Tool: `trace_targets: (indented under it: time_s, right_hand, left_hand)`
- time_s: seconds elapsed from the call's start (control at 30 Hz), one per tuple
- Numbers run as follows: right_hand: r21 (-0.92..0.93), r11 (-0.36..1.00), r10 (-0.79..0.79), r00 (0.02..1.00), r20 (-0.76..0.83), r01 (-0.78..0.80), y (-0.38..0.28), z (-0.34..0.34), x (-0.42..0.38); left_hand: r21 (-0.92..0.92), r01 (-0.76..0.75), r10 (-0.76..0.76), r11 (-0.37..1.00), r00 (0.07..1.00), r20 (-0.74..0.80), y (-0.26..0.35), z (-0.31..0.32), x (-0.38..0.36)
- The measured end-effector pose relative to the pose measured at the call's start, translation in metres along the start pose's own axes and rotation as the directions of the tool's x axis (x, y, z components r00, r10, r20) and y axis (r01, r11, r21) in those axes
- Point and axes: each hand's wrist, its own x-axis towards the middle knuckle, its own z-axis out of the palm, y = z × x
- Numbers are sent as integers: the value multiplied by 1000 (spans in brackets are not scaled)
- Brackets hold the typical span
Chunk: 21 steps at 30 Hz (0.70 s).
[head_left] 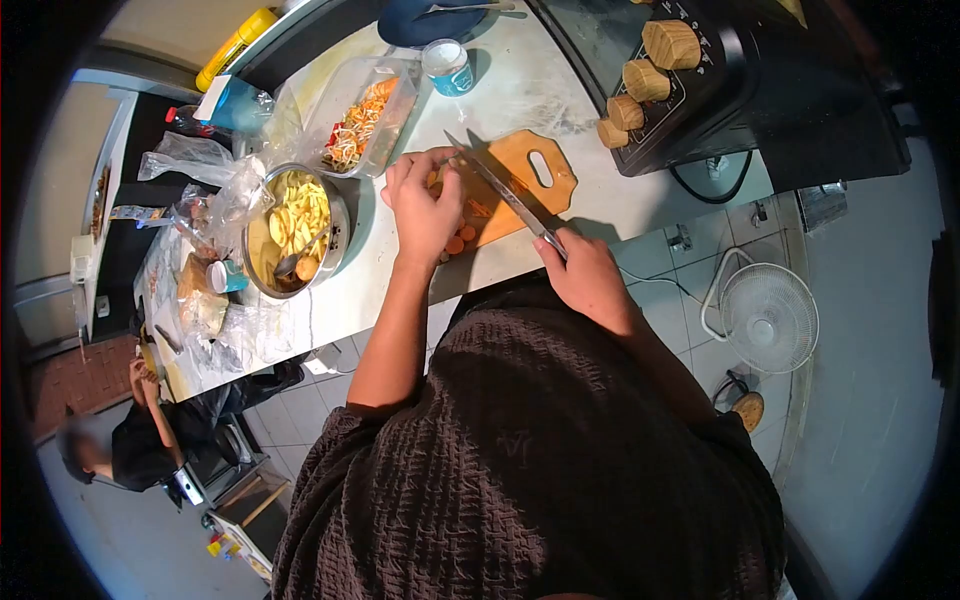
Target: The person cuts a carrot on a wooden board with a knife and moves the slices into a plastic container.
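The right hand [588, 282] is gripping a knife [510, 199] by its handle, the fingers closing fully around it. The blade is slanting across the wooden cutting board [520, 150], its tip pointing away from the person. The left hand [430, 205] is covering the board's left side, fingers partly curled; an orange piece [432, 179] is showing beside them, but whether they are gripping it cannot be told. Round orange slices [457, 243] are lying near the left wrist, and thin orange strips [478, 208] are lying between that hand and the blade. The board is lying on the tabletop [372, 290]. To its left, a metal bowl [341, 228] is holding yellow pieces [300, 212] and a spoon [287, 264]; beyond, a clear container [402, 105] is holding shredded vegetables [355, 130].
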Motion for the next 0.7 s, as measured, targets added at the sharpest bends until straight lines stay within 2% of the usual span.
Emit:
trace_targets:
  time_s: [0.07, 0.17, 0.23, 0.27, 0.3, 0.37, 0.4, 0.47, 0.53, 0.7]
  right_hand:
    - [49, 999, -1, 1000, 24, 0, 0, -1, 0]
    - [11, 999, -31, 998, -47, 32, 4, -3, 2]
    - [21, 1000, 26, 990, -137, -23, 10, -5, 7]
    - [63, 996, 67, 990, -122, -59, 12, -9, 9]
    - [60, 997, 64, 991, -120, -58, 14, -10, 11]
    - [-10, 998, 58, 990, -130, -60, 17, -13, 12]
    - [-9, 998, 56, 989, -135, -58, 19, -13, 14]
    - [-2, 992, 123, 990, -68, -123, 23, -11, 16]
    - [11, 991, 135, 991, -25, -135, 28, -10, 16]
    - [21, 983, 176, 977, 123, -180, 30, -9, 12]
  left_hand:
    - [-36, 55, -56, 998, 998, -33, -2, 0, -1]
    - [-35, 88, -88, 996, 996, -13, -6, 0, -4]
    - [7, 2, -3, 1000, 989, 151, -12, 2, -7]
    - [40, -70, 60, 997, 976, 212, -16, 4, -9]
    - [40, -67, 57, 997, 976, 209, -16, 7, -11]
    - [114, -165, 125, 980, 946, 300, -16, 13, -14]
    - [131, -114, 57, 985, 924, 377, -10, 12, -13]
    - [147, -119, 60, 982, 933, 356, -7, 19, -16]
    - [173, -97, 28, 980, 932, 362, -3, 22, -18]
    - [139, -112, 60, 984, 941, 333, -4, 31, -24]
